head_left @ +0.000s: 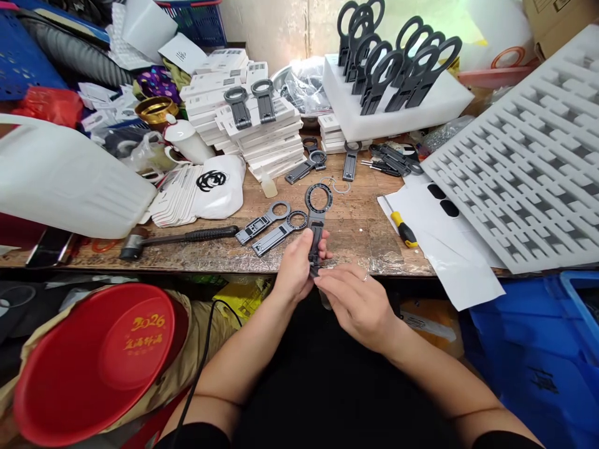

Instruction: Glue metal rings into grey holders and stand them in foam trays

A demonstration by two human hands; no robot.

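Observation:
My left hand [294,265] is wrapped round the shaft of a grey ring-headed bracket [319,198], thumb on its face and the ring pointing away from me. The fingers of my right hand [358,299] are pinched together at the bracket's lower end, where a small dark piece shows; the fingertips partly hide it. Left of my hands, two similar bracket halves lie on the wooden bench, a plain-ringed one [262,222] and one with a toothed ring [281,233]. A thin pale wire ring [341,186] lies just beyond the held bracket.
A rubber-headed mallet [180,237] lies at left, a yellow-handled screwdriver [403,229] on white paper at right. Stacked white boxes [271,146] stand behind. A foam block [397,121] holds several upright brackets; slotted foam [524,149] leans right. A red basin [93,368] sits below the bench edge.

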